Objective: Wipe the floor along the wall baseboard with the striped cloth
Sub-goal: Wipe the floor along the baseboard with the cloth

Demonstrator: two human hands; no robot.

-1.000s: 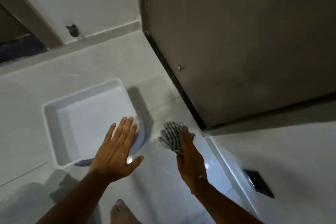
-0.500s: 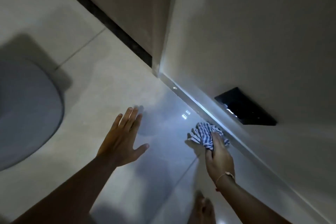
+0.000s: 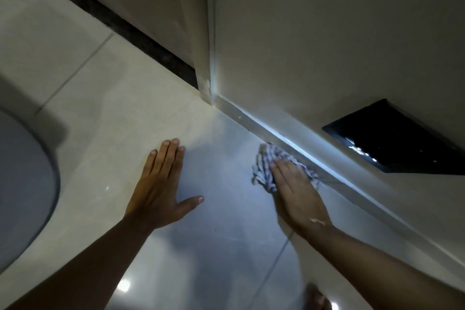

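Note:
The blue-and-white striped cloth lies bunched on the glossy tiled floor, right against the pale baseboard that runs diagonally to the lower right. My right hand presses flat on the cloth and covers most of it. My left hand rests palm down on the floor to the left, fingers spread, holding nothing.
A black wall plate sits low on the wall above the baseboard. A door frame corner meets the baseboard's far end, with a dark threshold strip beyond. A grey rounded shape fills the left edge. My foot shows at the bottom.
The view swung from the white tray and door to the wall with the black plate. My right hand carried the cloth along to the baseboard, and my left hand came off the tray onto the floor.

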